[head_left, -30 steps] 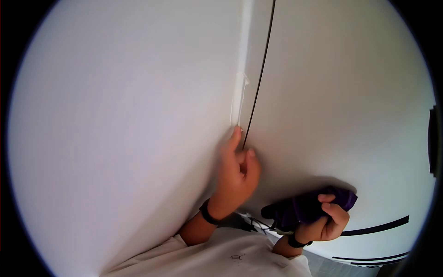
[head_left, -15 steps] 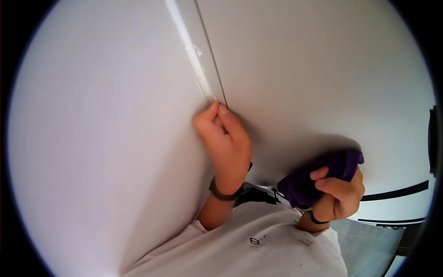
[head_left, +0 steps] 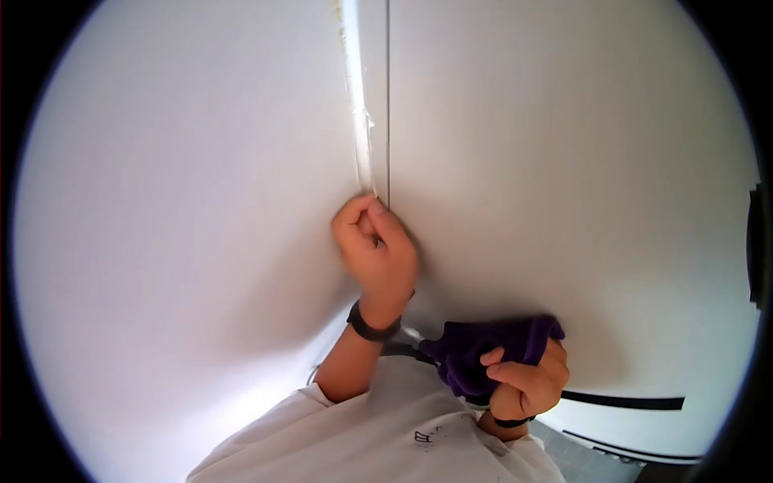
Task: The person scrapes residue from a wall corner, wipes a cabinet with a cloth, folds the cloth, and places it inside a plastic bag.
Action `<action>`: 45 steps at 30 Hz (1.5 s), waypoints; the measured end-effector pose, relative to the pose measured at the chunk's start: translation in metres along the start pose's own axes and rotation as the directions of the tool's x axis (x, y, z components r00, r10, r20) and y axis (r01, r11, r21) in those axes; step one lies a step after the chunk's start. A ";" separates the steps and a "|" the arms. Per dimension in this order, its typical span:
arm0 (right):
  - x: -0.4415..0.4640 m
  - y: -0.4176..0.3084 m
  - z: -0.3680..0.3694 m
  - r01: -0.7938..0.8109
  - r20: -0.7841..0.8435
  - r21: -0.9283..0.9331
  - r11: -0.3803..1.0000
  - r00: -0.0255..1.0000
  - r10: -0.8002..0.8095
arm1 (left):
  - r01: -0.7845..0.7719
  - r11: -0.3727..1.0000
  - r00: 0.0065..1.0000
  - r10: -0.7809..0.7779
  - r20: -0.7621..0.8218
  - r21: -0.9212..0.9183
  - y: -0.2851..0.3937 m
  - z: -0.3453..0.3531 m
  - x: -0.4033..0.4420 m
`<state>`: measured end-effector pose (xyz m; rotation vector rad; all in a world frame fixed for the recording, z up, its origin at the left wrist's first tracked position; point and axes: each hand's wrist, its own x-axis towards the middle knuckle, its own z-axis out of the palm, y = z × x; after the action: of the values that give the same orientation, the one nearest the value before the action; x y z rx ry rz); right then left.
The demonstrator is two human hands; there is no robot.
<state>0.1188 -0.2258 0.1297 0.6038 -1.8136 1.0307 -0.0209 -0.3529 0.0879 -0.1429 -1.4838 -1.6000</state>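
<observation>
My left hand [head_left: 375, 249], with a dark band at the wrist, is raised against the pale panel. Its thumb and fingers are pinched at the lower end of a shiny, whitish tape-like strip [head_left: 353, 64]. The strip runs upward, wrinkled and lifted along one edge partway up, with yellowish marks beside its top. A thin dark seam [head_left: 389, 97] lies just to the right of it. Lower right, my right hand [head_left: 527, 382] is closed around a bunched purple cloth [head_left: 475, 354] in front of my chest.
Pale panels [head_left: 564, 161] fill both sides around the seam. A black strip [head_left: 624, 401] crosses a white surface at lower right, with grey floor [head_left: 584, 459] below. Something dark [head_left: 755, 245] stands at the far right edge.
The view has shifted, and the strip and seam now appear more upright. My left hand still pinches at the strip's lower end. The right hand with the cloth appears lower and further left.
</observation>
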 end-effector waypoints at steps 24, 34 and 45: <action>-0.043 0.101 0.000 0.011 -0.117 0.201 0.979 0.993 0.013 | 0.646 0.646 0.753 -0.627 0.200 -0.407 -0.018 0.023 -0.013; -0.062 0.123 -0.005 -0.145 -0.260 0.180 0.973 0.947 0.189 | 0.711 0.498 0.703 -0.514 0.491 -0.496 -0.034 0.024 -0.044; -0.094 0.174 -0.013 -0.070 -0.181 -0.061 0.996 0.982 0.058 | 0.665 0.441 0.736 -0.254 0.627 -0.602 -0.070 0.028 -0.075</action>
<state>0.0357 -0.1258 -0.0201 0.4008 -1.7109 1.0286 -0.0386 -0.3002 -0.0024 -0.7187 -0.9987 -2.8291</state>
